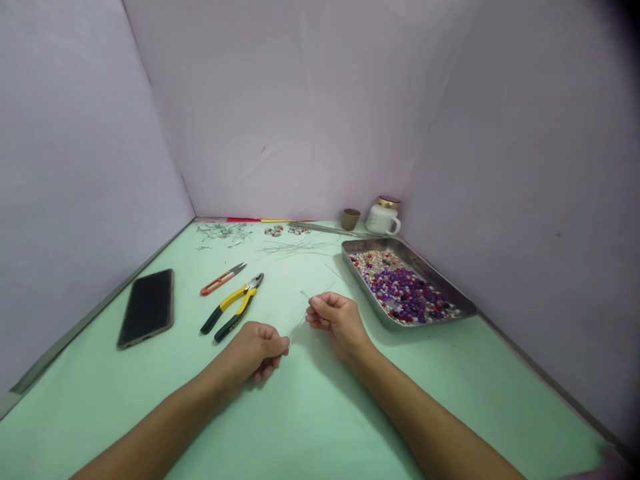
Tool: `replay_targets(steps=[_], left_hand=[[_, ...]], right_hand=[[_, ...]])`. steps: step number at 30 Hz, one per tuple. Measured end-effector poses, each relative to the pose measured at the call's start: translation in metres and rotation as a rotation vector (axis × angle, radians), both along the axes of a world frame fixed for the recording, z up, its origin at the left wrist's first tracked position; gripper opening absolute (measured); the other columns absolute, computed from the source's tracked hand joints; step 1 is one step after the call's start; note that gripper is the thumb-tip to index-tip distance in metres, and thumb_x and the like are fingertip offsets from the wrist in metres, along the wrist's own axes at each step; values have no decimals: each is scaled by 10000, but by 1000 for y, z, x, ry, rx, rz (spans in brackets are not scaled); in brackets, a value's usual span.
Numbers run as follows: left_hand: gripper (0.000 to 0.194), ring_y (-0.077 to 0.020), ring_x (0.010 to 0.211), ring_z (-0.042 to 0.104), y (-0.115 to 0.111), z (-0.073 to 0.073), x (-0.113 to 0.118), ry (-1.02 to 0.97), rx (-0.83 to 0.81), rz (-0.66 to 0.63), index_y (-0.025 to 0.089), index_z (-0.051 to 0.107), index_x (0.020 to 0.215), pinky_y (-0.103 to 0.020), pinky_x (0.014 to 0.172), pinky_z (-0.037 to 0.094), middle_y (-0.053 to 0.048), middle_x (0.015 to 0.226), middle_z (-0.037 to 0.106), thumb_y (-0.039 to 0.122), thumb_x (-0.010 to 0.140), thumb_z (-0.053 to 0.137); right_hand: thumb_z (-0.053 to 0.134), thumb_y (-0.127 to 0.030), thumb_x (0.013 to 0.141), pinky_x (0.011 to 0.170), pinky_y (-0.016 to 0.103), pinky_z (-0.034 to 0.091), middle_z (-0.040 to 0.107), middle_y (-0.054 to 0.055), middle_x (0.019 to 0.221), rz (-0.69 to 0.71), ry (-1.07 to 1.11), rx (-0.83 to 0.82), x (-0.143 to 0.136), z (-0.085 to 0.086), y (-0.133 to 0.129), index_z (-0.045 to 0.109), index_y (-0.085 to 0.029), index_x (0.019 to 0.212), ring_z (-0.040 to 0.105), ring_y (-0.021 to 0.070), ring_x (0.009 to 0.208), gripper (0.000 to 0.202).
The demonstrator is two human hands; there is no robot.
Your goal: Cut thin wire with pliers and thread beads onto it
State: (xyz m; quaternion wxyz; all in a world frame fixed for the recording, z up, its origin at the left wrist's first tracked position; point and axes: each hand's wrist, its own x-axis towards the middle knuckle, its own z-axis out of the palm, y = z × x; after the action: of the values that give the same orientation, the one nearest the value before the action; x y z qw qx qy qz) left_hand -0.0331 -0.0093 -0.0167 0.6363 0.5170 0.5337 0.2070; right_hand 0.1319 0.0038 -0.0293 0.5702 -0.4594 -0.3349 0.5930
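A thin wire (pixel 299 329) runs between my two hands over the green tabletop (pixel 310 427). My left hand (pixel 259 350) is closed, with thumb and forefinger pinched on the wire's lower end. Higher and to the right, my right hand (pixel 340 321) pinches it too; a short bit with a tiny bend or loop (pixel 304 294) sticks out past those fingertips. Whether this is one strand or two I cannot tell. Beyond my left hand lie pliers (pixel 235 307) with yellow and black handles and orange thread snips (pixel 223 279).
A metal tray (pixel 367 288) of purple, red and pale beads stands right. A phone (pixel 147 308) lies left. Along the back are wire pieces (pixel 225 231), loose wires (pixel 295 248), beaded pieces (pixel 274 231), a brown cup (pixel 351 219) and a lidded white mug (pixel 383 219). Pale walls enclose the table.
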Motion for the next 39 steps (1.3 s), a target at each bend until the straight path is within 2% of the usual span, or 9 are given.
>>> replay_targets(steps=[6,9,14,19,22,26,31,35,39], left_hand=[[216,-46,360,409,-2,2,-2,-28,-12,-68,110,574,675,-167,338,234,21,495,505,326,682,558],[189,-46,382,431,-1,-1,-4,-103,-24,-33,108,565,702,-170,348,252,-8,581,567,296,684,562],[232,-53,405,468,2,-2,-7,-200,-37,54,125,538,867,-177,362,287,-42,737,620,298,712,545],[324,-60,430,492,-2,-1,-4,-183,-43,-77,94,581,890,-175,355,283,-101,822,635,376,743,514],[328,-51,405,467,-4,-1,-3,-166,-46,-131,83,604,868,-169,349,260,-78,726,626,372,750,504],[273,-51,389,443,-6,-2,-2,-138,-59,-113,97,617,808,-170,349,258,-2,569,548,341,732,521],[292,-44,332,361,-7,-2,0,-53,6,-113,110,563,570,-178,348,248,35,398,450,348,728,502],[252,-52,299,344,-8,-4,3,55,69,-170,113,593,654,-179,329,241,52,371,428,324,721,471],[224,-54,298,346,-10,-6,6,127,155,-237,130,555,577,-182,346,250,52,372,420,274,706,441]], right_hand=[[712,-345,548,477,207,431,626,14,584,10,-7,-10,3,0,2,585,-136,601,583,110,504,251],[717,-342,538,478,201,430,626,11,584,5,-4,-14,6,2,4,587,-136,606,586,109,513,252],[727,-338,526,477,196,430,629,14,587,-11,-9,-31,8,4,4,585,-137,604,589,109,517,259],[718,-338,547,472,200,431,631,18,593,56,-15,-25,4,3,0,586,-136,614,592,116,521,250],[712,-338,560,472,198,431,634,19,601,67,-16,-17,2,2,-2,584,-135,621,593,114,527,248],[709,-343,568,471,196,428,637,18,608,71,-16,-20,2,1,-2,584,-135,626,595,113,529,249],[707,-343,570,477,201,422,641,16,612,79,-21,-20,2,2,-2,588,-136,627,597,114,533,246],[705,-343,568,470,200,407,648,26,627,60,-43,-27,1,2,-3,602,-133,635,591,113,530,243],[707,-335,562,483,202,415,640,26,599,55,-31,-36,-1,2,-3,595,-130,613,584,107,517,239]])
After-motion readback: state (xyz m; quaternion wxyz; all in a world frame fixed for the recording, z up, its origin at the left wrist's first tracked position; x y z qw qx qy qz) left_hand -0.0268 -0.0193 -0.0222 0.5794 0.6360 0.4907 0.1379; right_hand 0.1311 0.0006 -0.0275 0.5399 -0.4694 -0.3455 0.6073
